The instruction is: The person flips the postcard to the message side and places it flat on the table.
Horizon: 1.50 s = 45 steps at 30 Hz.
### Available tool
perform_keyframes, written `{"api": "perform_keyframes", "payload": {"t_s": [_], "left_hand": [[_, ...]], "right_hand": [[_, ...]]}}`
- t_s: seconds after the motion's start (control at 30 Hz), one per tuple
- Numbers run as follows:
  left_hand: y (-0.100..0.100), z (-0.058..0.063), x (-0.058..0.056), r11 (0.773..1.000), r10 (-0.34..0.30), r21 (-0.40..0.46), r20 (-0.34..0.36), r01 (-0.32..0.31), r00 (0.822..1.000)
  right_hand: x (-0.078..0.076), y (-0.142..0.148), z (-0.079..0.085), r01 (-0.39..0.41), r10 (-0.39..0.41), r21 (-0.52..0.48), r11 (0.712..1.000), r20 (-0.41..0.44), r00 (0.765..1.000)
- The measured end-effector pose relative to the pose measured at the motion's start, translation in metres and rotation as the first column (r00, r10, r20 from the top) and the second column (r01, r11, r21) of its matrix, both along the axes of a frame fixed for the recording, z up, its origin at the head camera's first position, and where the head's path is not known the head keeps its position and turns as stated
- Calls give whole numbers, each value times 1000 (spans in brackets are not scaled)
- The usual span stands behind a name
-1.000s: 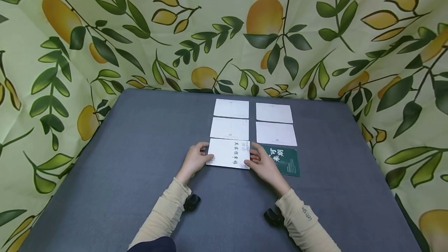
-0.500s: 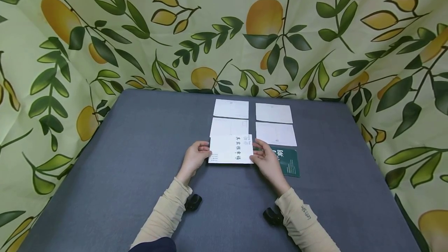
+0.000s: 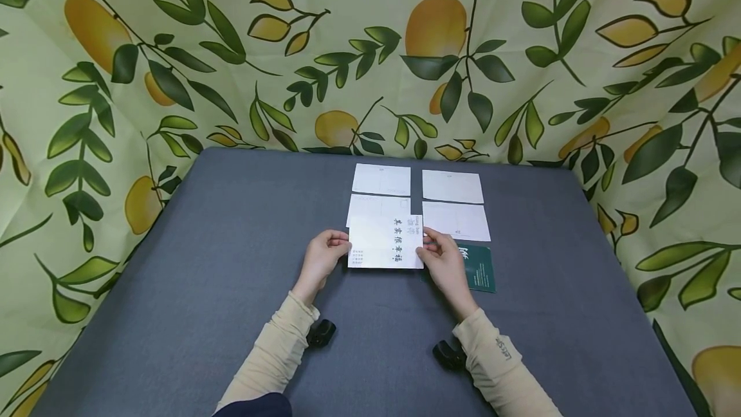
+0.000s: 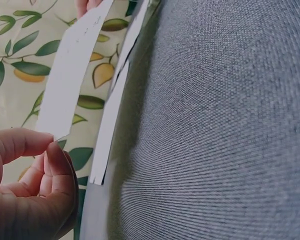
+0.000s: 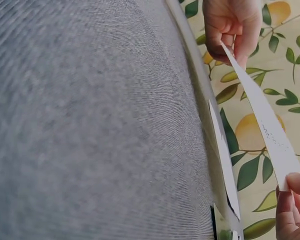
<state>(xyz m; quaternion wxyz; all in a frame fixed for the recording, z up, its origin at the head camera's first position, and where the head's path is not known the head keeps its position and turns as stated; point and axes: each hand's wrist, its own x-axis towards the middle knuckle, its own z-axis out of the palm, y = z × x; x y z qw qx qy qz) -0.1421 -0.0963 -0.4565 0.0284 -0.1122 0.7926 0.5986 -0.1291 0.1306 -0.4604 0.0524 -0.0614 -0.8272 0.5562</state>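
Both hands hold up a white postcard [image 3: 379,242] with dark handwritten-style characters near its right side. My left hand [image 3: 321,259] pinches its left edge between thumb and fingers; in the left wrist view the fingertips [image 4: 54,145] meet at the card's corner. The right hand [image 3: 444,266] pinches the opposite edge, with the thumb on the printed face. Both wrist views show the card raised above the table. It overlaps a white card [image 3: 376,204] lying behind it. A green card [image 3: 479,269] with white characters lies under and beside the right hand, partly hidden.
More white cards lie face-plain on the grey tablecloth [image 3: 243,211]: one far left [image 3: 381,179] of the group, plus a far right card [image 3: 453,186] and a near right card [image 3: 456,221]. A leaf-and-fruit patterned curtain [image 3: 370,82] surrounds the table.
The printed postcard has risen off the table and shifted slightly right, held by both hands. It now covers part of the white card behind, and the right hand hides more of the green card.
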Motion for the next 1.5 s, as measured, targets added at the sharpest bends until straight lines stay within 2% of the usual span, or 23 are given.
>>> {"api": "perform_keyframes", "payload": {"t_s": [0.23, 0.43, 0.53, 0.63, 0.73, 0.83, 0.9, 0.97, 1.03, 1.13, 1.23, 1.33, 1.5], "left_hand": [[2, 1, -2, 998, 12, 62, -20, -11, 1000], [1, 2, -2, 997, 34, 70, -71, -29, 997], [0, 2, -3, 994, 40, 101, -94, -31, 995], [0, 2, -3, 984, 40, 178, -99, -22, 994], [0, 2, -4, 966, 27, 259, -87, -3, 996], [0, 1, -5, 946, 7, 324, -73, 17, 997], [-1, 1, -5, 937, 0, 350, -70, 24, 998], [-1, 2, -6, 927, 9, 375, -71, 18, 997], [-1, 3, -6, 926, 21, 377, -69, 6, 997], [-2, 3, -6, 931, 35, 366, -60, -10, 998], [-4, 2, -6, 941, 17, 340, -56, 3, 998], [-6, 2, -5, 956, -12, 290, -65, 30, 998], [-10, 2, -3, 980, -56, 184, -83, 70, 995]], "right_hand": [[-2, 2, 1, 44, -45, -41, 998, -35, 998], [-2, 5, 3, 59, -59, 13, 998, -27, 998], [-3, 8, 6, 70, -69, 21, 997, -39, 997], [-4, 10, 10, 65, -65, -29, 997, -9, 998], [-6, 14, 7, 50, -43, -134, 990, 52, 998], [-7, 16, 6, 36, -9, -286, 958, 96, 995], [-7, 17, 6, 23, 16, -396, 918, 96, 995], [-6, 17, 12, 20, 36, -501, 865, 102, 994], [-5, 18, 14, 19, 48, -569, 822, 103, 994], [-5, 20, 16, 9, 61, -608, 794, 93, 994], [-6, 20, 16, -7, 74, -605, 796, 86, 994], [-7, 21, 15, -8, 81, -574, 819, 101, 992], [-9, 21, 8, -7, 82, -442, 897, 149, 985]]}}
